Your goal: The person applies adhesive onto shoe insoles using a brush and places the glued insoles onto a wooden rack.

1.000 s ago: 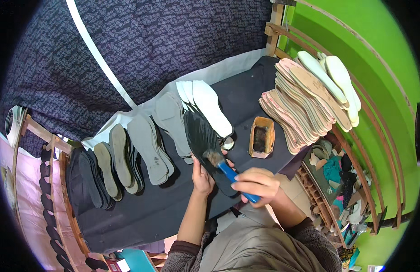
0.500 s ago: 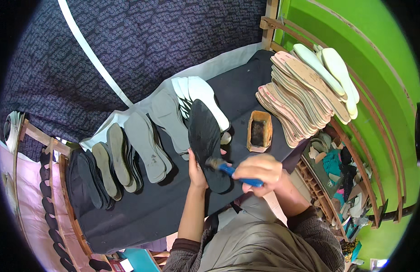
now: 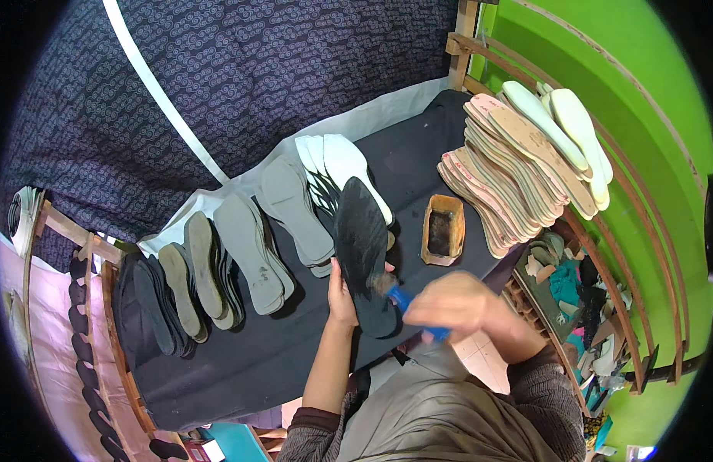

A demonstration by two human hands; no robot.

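My left hand point(image 3: 342, 299) holds a black shoe sole point(image 3: 360, 242) from its left edge and beneath, keeping it over the black-covered table. A fingertip shows at the sole's right edge. My right hand point(image 3: 452, 302), blurred by motion, is closed around a blue-handled brush point(image 3: 401, 298). The bristles meet the right edge of the sole's lower half. Beyond the sole lie white soles point(image 3: 345, 165) in an overlapping row. An open box-shaped container point(image 3: 443, 259) with dark stains inside stands to the right of the sole.
Overlapping grey soles point(image 3: 248, 250), brownish soles point(image 3: 206, 266) and dark soles point(image 3: 156, 308) line the table's left part. Tall stacks of beige insoles point(image 3: 518, 169) rise at the right, with pale soles point(image 3: 576, 127) on top. Scraps point(image 3: 568, 281) fill a shelf beside the table.
The sole and my left hand have shifted slightly right and nearer to me. My right hand and the brush have moved a little right and down along the sole's edge.
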